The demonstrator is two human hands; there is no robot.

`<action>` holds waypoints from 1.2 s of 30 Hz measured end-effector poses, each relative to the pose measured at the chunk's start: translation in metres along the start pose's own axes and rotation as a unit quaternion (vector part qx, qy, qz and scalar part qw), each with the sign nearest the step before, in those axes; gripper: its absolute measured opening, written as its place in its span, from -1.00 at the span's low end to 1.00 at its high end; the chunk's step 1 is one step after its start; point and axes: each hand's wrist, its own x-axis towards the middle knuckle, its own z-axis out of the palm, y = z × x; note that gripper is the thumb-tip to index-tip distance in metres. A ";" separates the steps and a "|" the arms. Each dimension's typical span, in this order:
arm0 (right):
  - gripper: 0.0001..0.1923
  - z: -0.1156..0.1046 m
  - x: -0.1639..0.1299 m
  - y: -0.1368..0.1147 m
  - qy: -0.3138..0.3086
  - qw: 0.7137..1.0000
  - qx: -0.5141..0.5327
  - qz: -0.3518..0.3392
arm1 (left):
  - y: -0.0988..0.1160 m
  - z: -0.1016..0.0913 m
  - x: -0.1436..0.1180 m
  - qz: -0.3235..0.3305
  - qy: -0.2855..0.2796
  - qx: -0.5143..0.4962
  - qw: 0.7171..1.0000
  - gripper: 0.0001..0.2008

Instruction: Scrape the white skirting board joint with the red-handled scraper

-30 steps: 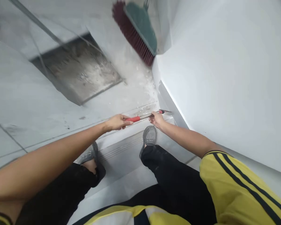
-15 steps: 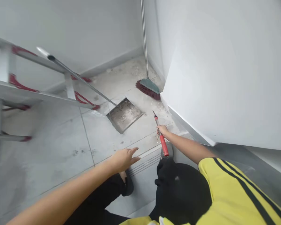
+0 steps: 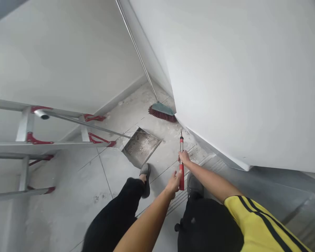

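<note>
i note both hands closed on the screwdriver [image 3: 181,164] held upright over the tiled floor [image 3: 105,175], right hand [image 3: 184,157] on the metal shaft, left hand [image 3: 174,182] on the red handle; it looks light, stiff, best gripped there.

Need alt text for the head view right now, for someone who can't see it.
Both bare hands grip a red-handled, metal-shafted tool pointing away from the person: right hand at mid-shaft, left hand at the red grip. Beyond it on the dusty grey tiled floor lie a metal dustpan and a green broom with red bristles; an aluminium ladder stands to the left.
</note>
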 end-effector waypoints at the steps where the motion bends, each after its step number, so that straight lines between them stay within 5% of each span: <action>1: -0.90 -0.001 0.005 -0.001 0.008 1.000 0.009 0.007 | -0.004 0.006 0.013 -0.010 -0.026 -0.025 0.999 -0.33; 8: -0.91 -0.038 0.044 -0.018 -0.028 0.989 -0.109 0.098 | -0.035 0.043 0.083 0.065 -0.107 -0.119 0.985 -0.48; 14: -0.83 -0.035 0.076 -0.056 -0.001 0.962 -0.255 0.100 | -0.012 0.045 0.111 0.074 -0.112 -0.257 0.957 -0.52; 18: -0.92 -0.025 0.086 -0.076 -0.057 0.987 -0.112 0.100 | -0.004 0.017 0.123 0.031 -0.291 -0.393 0.871 -0.56; 21: -0.92 -0.026 0.087 -0.073 -0.032 0.994 -0.053 0.088 | -0.015 0.009 0.129 -0.024 -0.470 -0.436 0.767 -0.48; 22: -0.89 -0.028 0.086 -0.068 -0.005 0.994 -0.072 0.077 | -0.021 0.012 0.129 -0.034 -0.484 -0.428 0.762 -0.44; 24: -0.87 -0.035 0.084 -0.055 0.060 0.987 -0.133 0.061 | -0.031 0.026 0.126 -0.025 -0.417 -0.376 0.827 -0.38; 27: -0.87 -0.044 0.088 -0.041 0.122 0.971 -0.197 0.055 | -0.033 0.047 0.120 0.068 -0.221 -0.273 0.934 -0.38; 30: -0.87 -0.043 0.106 -0.045 0.118 0.967 -0.220 0.042 | -0.017 0.047 0.123 0.176 -0.114 -0.206 0.956 -0.46; 36: -0.85 -0.038 0.123 -0.052 0.089 0.972 -0.216 0.027 | -0.002 0.026 0.132 0.202 -0.107 -0.148 0.962 -0.46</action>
